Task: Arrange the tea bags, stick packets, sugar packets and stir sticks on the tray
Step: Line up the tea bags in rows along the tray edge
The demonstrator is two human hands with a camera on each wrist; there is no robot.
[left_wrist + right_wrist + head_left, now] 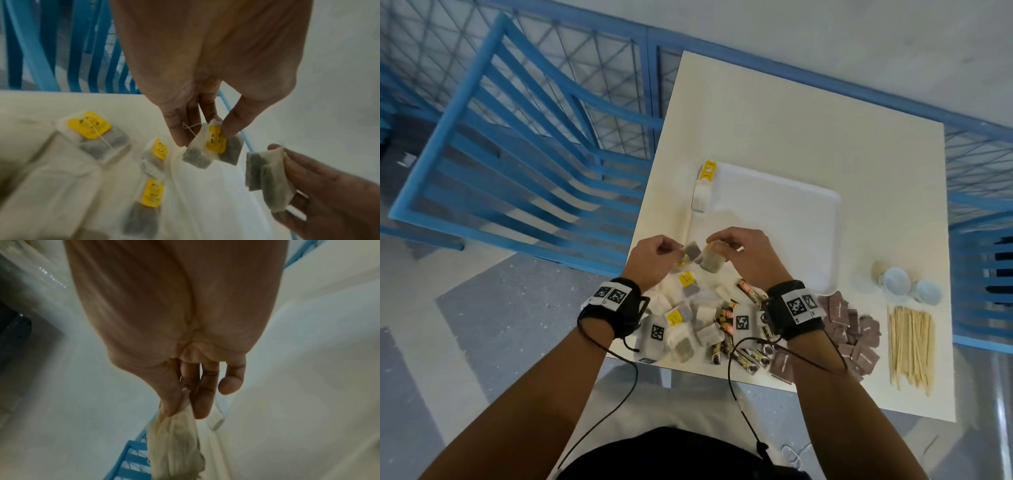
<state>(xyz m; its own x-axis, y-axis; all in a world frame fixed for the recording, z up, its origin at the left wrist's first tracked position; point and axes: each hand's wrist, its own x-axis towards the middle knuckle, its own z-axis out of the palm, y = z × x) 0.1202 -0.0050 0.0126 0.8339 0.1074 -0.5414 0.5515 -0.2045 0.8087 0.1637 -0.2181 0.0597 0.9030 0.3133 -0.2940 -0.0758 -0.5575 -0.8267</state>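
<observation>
Strings on the tea bag (213, 146) pinched by the left hand (205, 78) may snag the bags (265, 178) the right hand (333, 199) clasps, possibly two.

A café-like seating spot: white table (808, 113), blue slatted chair (517, 137), blue mesh railing (616, 68).

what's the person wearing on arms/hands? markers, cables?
Bare forearms, no sleeves or gloves. The left hand and right hand each have a black wrist strap with white square black-patterned tags. A thin black cable trails from each strap.
</observation>
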